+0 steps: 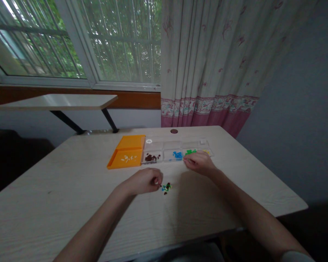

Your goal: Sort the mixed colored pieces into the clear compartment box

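My left hand point(147, 181) rests on the table with its fingers curled, the fingertips pinched right beside a small pile of mixed coloured pieces point(166, 188). What the pinch holds is too small to see. My right hand point(199, 162) lies further back with its fingers closed together, at the front edge of a clear compartment box point(177, 145), near the green pieces point(190, 151). The box also holds brown pieces point(151, 157), blue pieces point(177, 155) and yellow pieces point(207, 151) in separate compartments.
An orange tray point(129, 142) with a few white pieces point(128, 158) sits left of the box. The pale wooden table point(71, 189) has a round cable hole point(174, 131) at its back edge. Behind are a small shelf point(57, 101), window and curtain point(207, 62).
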`<action>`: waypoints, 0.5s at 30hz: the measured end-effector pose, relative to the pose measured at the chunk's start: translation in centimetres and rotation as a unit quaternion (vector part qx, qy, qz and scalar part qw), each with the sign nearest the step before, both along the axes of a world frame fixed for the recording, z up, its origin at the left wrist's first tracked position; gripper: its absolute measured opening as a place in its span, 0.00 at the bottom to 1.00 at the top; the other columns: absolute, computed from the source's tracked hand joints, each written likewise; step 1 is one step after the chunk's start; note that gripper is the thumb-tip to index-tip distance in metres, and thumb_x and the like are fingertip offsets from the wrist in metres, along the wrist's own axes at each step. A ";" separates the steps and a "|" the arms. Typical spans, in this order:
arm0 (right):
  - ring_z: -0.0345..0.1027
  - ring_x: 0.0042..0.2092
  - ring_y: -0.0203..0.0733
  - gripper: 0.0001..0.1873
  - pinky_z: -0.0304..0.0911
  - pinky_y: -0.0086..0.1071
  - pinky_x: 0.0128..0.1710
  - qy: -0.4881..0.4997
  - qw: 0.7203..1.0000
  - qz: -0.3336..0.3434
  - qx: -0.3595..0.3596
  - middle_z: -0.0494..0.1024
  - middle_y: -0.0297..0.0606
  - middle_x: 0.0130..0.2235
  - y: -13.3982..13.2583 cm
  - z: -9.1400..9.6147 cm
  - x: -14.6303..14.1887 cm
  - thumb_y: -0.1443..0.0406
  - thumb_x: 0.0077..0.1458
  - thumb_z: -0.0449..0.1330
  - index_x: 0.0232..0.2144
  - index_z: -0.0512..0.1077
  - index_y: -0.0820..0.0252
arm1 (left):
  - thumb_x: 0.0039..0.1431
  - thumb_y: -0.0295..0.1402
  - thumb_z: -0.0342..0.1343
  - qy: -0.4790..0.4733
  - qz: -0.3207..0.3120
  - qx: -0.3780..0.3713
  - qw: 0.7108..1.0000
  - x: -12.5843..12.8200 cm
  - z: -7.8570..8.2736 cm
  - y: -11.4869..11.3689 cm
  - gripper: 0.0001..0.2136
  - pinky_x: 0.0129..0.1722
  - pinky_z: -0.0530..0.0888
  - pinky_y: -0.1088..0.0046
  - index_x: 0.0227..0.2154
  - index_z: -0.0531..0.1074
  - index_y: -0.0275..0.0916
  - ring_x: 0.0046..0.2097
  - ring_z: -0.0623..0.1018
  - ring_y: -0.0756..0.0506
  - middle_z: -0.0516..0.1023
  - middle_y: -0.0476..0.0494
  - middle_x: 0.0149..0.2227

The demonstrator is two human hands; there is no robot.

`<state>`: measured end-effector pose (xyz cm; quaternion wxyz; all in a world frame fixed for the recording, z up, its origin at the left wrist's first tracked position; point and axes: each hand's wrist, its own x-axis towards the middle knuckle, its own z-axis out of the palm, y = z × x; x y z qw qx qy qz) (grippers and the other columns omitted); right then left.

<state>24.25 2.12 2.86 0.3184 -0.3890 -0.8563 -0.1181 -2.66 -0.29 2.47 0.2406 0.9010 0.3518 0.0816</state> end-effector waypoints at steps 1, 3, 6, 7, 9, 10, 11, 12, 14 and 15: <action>0.67 0.25 0.33 0.10 0.56 0.26 0.28 -0.034 0.999 -0.023 -0.024 0.77 0.32 0.23 0.4 0.3 0.9 0.62 0.53 0.53 0.28 0.75 0.55 | 0.41 0.24 0.51 0.001 0.003 0.001 1.000 -0.1 0.0 0.0 0.06 0.28 0.62 0.80 0.26 0.68 0.37 0.28 0.66 0.52 0.68 0.51 0.27; 0.68 0.25 0.35 0.09 0.53 0.27 0.25 -0.076 0.989 -0.101 -0.080 0.77 0.32 0.24 1.4 0.9 3.0 0.62 0.52 0.54 0.30 0.75 0.54 | 0.42 0.25 0.52 0.002 0.008 0.002 1.000 -0.2 0.0 0.1 0.06 0.28 0.62 0.80 0.27 0.68 0.37 0.28 0.66 0.52 0.68 0.51 0.26; 0.68 0.26 0.37 0.09 0.50 0.27 0.23 -0.094 0.962 -0.211 -0.148 0.77 0.35 0.25 2.6 1.3 6.3 0.61 0.51 0.55 0.30 0.75 0.54 | 0.43 0.26 0.53 0.001 0.006 0.005 1.000 -0.4 0.0 0.1 0.05 0.28 0.62 0.79 0.27 0.67 0.37 0.28 0.66 0.51 0.68 0.51 0.26; 0.69 0.27 0.38 0.10 0.50 0.27 0.23 -0.097 0.952 -0.238 -0.166 0.77 0.36 0.25 2.9 1.3 7.2 0.61 0.51 0.55 0.30 0.75 0.54 | 0.43 0.26 0.52 0.000 0.005 0.005 1.000 -0.4 0.0 0.1 0.05 0.28 0.62 0.79 0.26 0.67 0.37 0.28 0.66 0.51 0.68 0.51 0.26; 0.69 0.28 0.39 0.10 0.50 0.27 0.23 -0.099 0.935 -0.278 -0.196 0.78 0.37 0.27 3.4 1.1 8.6 0.61 0.51 0.54 0.30 0.76 0.54 | 0.43 0.26 0.52 0.000 0.002 0.005 1.000 -0.3 0.1 0.1 0.04 0.28 0.62 0.79 0.26 0.67 0.37 0.28 0.65 0.52 0.68 0.51 0.26; 0.69 0.30 0.40 0.11 0.50 0.27 0.24 -0.097 0.929 -0.291 -0.207 0.78 0.38 0.28 3.5 0.9 9.1 0.60 0.51 0.54 0.31 0.76 0.54 | 0.43 0.25 0.51 0.001 0.001 0.003 1.000 -0.3 0.1 0.1 0.05 0.28 0.62 0.80 0.26 0.67 0.37 0.28 0.65 0.52 0.68 0.51 0.26; 0.70 0.31 0.40 0.11 0.51 0.27 0.24 -0.094 0.925 -0.299 -0.215 0.78 0.38 0.29 3.7 0.9 9.4 0.60 0.51 0.54 0.32 0.76 0.54 | 0.42 0.25 0.51 0.001 0.000 0.001 1.000 -0.3 0.1 0.1 0.05 0.28 0.61 0.80 0.25 0.67 0.37 0.28 0.65 0.52 0.68 0.51 0.26; 0.70 0.32 0.40 0.12 0.51 0.27 0.25 -0.090 0.923 -0.303 -0.221 0.78 0.38 0.30 3.7 0.8 9.6 0.60 0.51 0.53 0.32 0.76 0.54 | 0.42 0.24 0.51 0.001 -0.001 0.000 1.000 -0.2 0.1 0.1 0.04 0.28 0.61 0.80 0.25 0.67 0.37 0.28 0.65 0.52 0.68 0.51 0.26; 0.69 0.32 0.40 0.13 0.52 0.27 0.26 -0.080 0.923 -0.301 -0.226 0.78 0.39 0.31 3.8 0.9 9.7 0.59 0.52 0.53 0.33 0.76 0.54 | 0.42 0.24 0.50 0.000 -0.006 -0.001 1.000 -0.2 0.0 0.1 0.05 0.27 0.61 0.80 0.24 0.67 0.37 0.27 0.65 0.52 0.68 0.51 0.26; 0.69 0.31 0.40 0.13 0.52 0.27 0.26 -0.074 0.925 -0.297 -0.226 0.78 0.39 0.30 3.8 1.0 9.5 0.59 0.52 0.52 0.33 0.76 0.54 | 0.42 0.23 0.50 -0.002 -0.007 -0.001 1.000 -0.2 0.0 0.1 0.05 0.27 0.61 0.80 0.24 0.68 0.37 0.27 0.65 0.52 0.68 0.51 0.26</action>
